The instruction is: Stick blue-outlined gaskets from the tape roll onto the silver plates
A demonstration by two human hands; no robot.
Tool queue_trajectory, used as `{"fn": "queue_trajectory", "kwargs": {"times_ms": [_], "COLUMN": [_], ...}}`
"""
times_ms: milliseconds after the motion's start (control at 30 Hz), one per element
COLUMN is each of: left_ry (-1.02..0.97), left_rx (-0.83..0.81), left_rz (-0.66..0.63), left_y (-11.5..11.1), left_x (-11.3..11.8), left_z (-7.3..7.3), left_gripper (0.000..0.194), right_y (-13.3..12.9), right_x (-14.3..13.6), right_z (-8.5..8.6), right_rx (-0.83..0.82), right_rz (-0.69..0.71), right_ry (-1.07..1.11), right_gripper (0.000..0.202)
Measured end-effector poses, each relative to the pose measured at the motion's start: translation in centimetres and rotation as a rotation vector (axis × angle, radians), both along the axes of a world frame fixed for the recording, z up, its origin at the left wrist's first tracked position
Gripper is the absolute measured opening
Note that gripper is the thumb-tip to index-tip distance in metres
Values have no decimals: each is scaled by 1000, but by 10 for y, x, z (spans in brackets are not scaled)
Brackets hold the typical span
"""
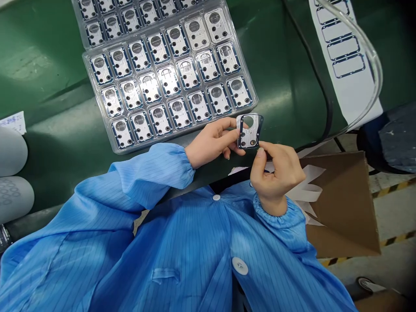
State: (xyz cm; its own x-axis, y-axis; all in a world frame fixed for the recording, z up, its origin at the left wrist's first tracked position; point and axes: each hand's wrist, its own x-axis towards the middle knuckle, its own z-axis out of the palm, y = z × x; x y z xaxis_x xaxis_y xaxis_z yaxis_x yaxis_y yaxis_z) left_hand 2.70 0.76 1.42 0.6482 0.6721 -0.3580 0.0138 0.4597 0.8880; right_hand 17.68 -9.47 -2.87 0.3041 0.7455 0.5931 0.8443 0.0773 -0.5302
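My left hand (214,139) grips a small silver metal plate (248,135) by its left edge, in front of the tray. The plate has one large round opening and smaller holes, with a dark blue frame-shaped gasket along its border. On the right side the gasket bows outward past the metal. My right hand (277,169) is closed in a pinch, thumb and forefinger at the lower right corner of the gasket. Beyond my left hand lies a clear plastic tray (251,103) with rows of similar plates, most of them bordered in dark blue.
A second clear tray (79,32) of plates lies behind the first on the green table (39,73). At the right are a white sheet with dark gasket outlines (349,65), a clear hose (377,65) and a black cable (312,60). A cardboard box (344,208) holds white strips. White rolls (14,190) stand left.
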Motion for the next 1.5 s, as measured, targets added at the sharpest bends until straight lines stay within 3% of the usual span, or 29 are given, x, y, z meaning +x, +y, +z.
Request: {"fn": "queue_trajectory", "kwargs": {"times_ms": [233, 533, 800, 933, 1133, 1500], "left_ry": [-17, -96, -89, -98, -66, -17], "left_rx": [31, 107, 163, 194, 218, 191], "left_rz": [9, -4, 9, 27, 35, 61], "left_y": [0, -2, -5, -7, -8, -8], "left_x": [-1, -3, -3, -2, -1, 1], "left_z": [0, -12, -14, -16, -15, -12], "left_gripper": [11, 24, 25, 29, 23, 18], "right_y": [-2, 0, -1, 2, 3, 1], "right_x": [1, -3, -8, -11, -12, -13], "right_z": [-6, -7, -7, 0, 11, 8], "right_rx": [83, 183, 84, 105, 1, 2], "right_rz": [17, -61, -106, -83, -44, -109], "right_ry": [-159, -318, -243, -171, -13, -161], "right_gripper": [22, 20, 21, 19, 19, 19]}}
